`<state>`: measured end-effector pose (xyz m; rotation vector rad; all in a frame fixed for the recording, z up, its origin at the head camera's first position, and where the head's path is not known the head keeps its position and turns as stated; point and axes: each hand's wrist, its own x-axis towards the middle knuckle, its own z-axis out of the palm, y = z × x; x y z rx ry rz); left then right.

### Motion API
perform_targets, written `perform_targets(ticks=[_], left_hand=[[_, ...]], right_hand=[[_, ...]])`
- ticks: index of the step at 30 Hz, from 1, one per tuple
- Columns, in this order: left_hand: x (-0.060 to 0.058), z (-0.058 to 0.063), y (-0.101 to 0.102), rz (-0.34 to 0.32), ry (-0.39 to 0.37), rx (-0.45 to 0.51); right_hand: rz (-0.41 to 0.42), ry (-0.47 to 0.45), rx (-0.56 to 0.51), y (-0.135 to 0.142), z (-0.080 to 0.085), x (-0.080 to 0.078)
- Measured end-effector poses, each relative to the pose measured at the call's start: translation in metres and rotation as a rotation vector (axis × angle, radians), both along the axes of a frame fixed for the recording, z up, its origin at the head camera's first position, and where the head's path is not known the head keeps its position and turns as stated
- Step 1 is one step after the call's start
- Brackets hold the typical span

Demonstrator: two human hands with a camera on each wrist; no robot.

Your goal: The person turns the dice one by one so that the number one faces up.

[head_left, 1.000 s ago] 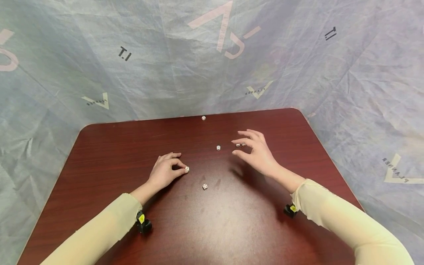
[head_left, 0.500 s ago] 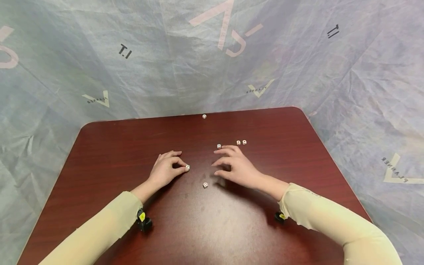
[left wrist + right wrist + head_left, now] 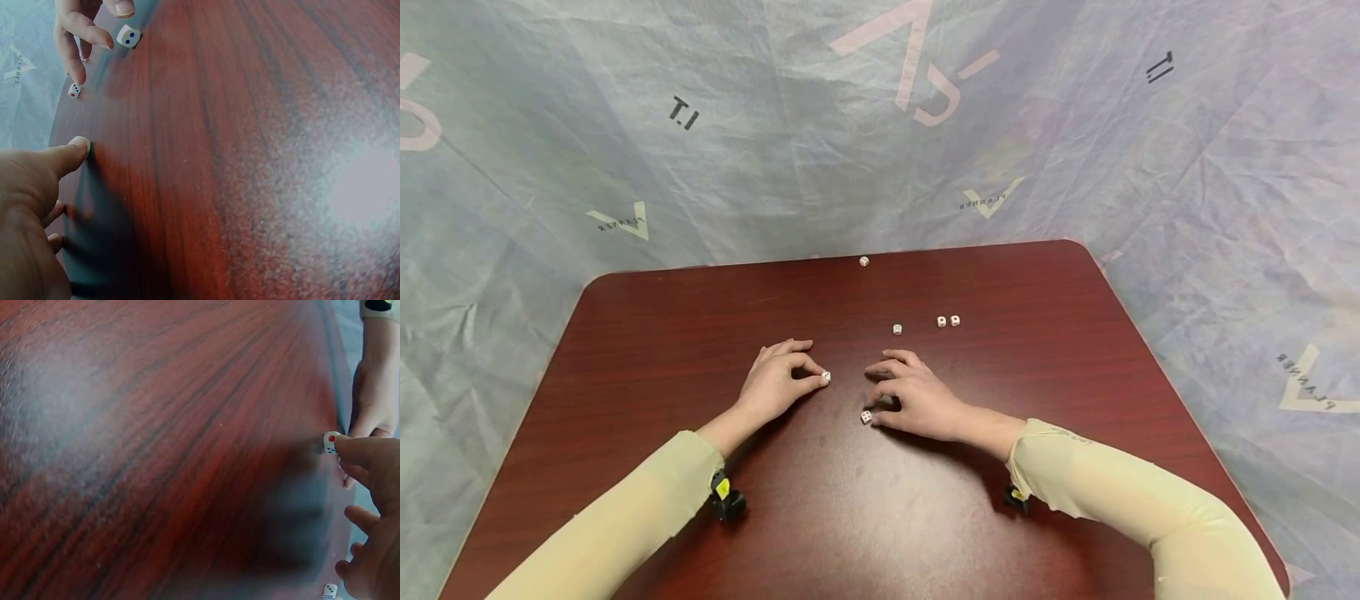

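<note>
My left hand rests on the table and pinches a small white die between thumb and index finger. In the left wrist view, the left thumb hides nearly all of that die. My right hand is low over the table, with its thumb and index finger spread just beside a second die. From the left wrist camera, a gap shows between this die and the right fingertips. In the right wrist view, the right thumb overlaps the die.
Beyond the right hand lies a single die. Two more dice, one beside the other, sit farther right. Another die is at the back edge of the dark red wooden table. Grey printed cloth hangs behind.
My right hand has moved left and toward me, from beside the pair of dice to the die nearest me. The left hand keeps its pinch on its die and stays in place.
</note>
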<state>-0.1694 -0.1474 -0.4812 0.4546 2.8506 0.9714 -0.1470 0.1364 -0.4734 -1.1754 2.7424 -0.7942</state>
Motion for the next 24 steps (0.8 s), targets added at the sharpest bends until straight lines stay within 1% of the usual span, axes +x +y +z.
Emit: perform_targets(ticks=[9, 17, 24], left_hand=[[-0.0003, 0.0001, 0.0005, -0.002, 0.027, -0.003], [-0.0003, 0.0009, 0.0011, 0.001, 0.019, 0.000], [0.0003, 0.0008, 0.0009, 0.001, 0.022, 0.005]], right_hand=[[0.006, 0.012, -0.004, -0.0044, -0.0027, -0.0008], [0.015, 0.030, -0.018, -0.0052, -0.0044, -0.0013], [0.012, 0.034, -0.002, -0.0064, -0.0053, -0.0015]])
